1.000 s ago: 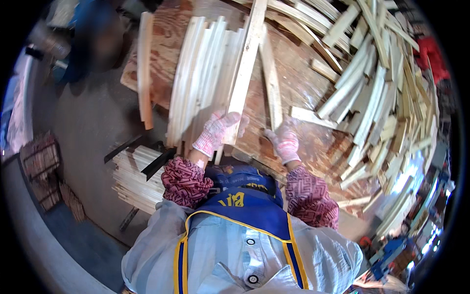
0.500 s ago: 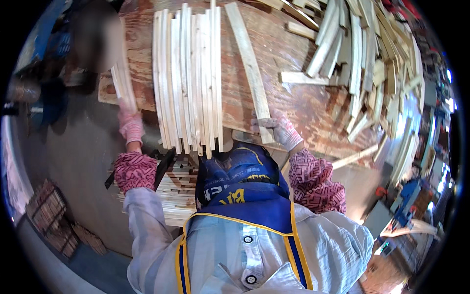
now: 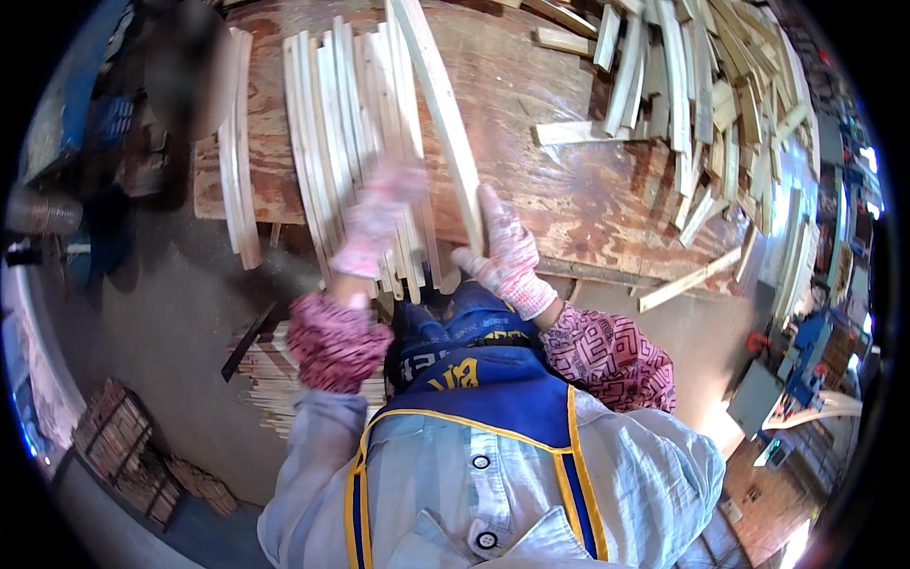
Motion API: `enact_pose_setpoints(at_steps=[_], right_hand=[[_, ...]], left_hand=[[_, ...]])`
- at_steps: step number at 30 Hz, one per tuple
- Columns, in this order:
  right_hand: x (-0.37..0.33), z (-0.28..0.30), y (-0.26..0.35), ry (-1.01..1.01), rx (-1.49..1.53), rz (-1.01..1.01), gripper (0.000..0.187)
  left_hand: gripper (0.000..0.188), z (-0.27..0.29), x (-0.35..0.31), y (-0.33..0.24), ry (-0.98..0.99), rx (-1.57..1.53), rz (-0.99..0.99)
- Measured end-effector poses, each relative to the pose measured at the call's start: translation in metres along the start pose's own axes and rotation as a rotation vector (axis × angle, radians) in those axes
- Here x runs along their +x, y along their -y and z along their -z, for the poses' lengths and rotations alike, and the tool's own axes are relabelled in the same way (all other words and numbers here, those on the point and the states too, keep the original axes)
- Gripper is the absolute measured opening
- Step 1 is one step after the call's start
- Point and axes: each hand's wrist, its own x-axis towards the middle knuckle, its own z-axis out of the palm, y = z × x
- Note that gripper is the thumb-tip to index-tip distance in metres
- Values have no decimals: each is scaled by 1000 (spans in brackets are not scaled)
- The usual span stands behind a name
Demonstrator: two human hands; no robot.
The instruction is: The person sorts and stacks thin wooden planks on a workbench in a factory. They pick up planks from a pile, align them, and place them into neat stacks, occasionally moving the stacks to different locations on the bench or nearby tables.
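A row of pale, slightly curved wooden strips point(image 3: 318, 142) lies side by side on a worn plywood table, near ends sticking out past its edge. Over this row is my left hand point(image 3: 377, 213), in a pinkish-white glove and smeared by motion; its fingers cannot be made out. My right hand point(image 3: 512, 256), gloved alike, has thumb and fingers on either side of the near end of a single wooden strip point(image 3: 444, 104). That strip slants along the right side of the row, its near end a little apart from it.
A pair of strips point(image 3: 240, 152) lies at the table's left edge. A jumbled heap of wooden pieces point(image 3: 687, 95) covers the far right of the plywood table point(image 3: 559, 213). Below the table, more strips point(image 3: 270, 379) are stacked at the left. A loose stick point(image 3: 690, 279) juts over the front edge.
My left hand has left the strips at the left edge and moved right, over the row. My right hand has brought the single strip leftward, closer to the row.
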Motion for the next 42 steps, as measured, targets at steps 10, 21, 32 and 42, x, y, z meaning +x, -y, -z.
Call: enact_pose_setpoints(at_steps=[10,21,32,42], right_hand=[[123,78,-132,-351,144,19,29],[378,122,-70,-303,-641,182,70],[461,133,12,-103,-815,361,66],[363,158,124,297,274,783,51]], left_hand=[[66,-27,45,5,-454,-302,195],[41,38,-55,-39,-1484,1288,641],[47,123,-59,-68,-1439,1758,876],[68,-51,167,-34,-534,870,-259]])
